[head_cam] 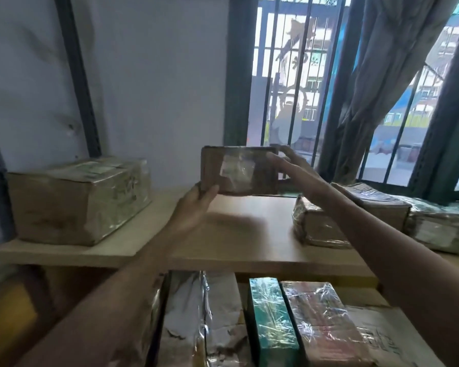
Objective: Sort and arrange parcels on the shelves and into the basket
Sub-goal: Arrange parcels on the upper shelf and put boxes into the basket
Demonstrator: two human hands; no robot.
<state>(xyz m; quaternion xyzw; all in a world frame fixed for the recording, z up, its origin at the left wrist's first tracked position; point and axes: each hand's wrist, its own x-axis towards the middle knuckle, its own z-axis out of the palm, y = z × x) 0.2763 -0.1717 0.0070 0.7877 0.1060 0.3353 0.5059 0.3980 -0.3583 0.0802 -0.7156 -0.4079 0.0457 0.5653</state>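
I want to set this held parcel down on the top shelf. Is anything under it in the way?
Nothing visible. The small cardboard parcel, held by the left hand and right hand, hangs over a bare stretch of top shelf, between the large box and the wrapped parcels.

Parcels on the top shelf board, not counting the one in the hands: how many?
4: a large box at the left, and three wrapped parcels at the right. The right forearm may hide more.

Large box [77,200] on shelf [239,234] at left, 3 wrapped parcels [321,226] at right, more parcels [270,321] below.
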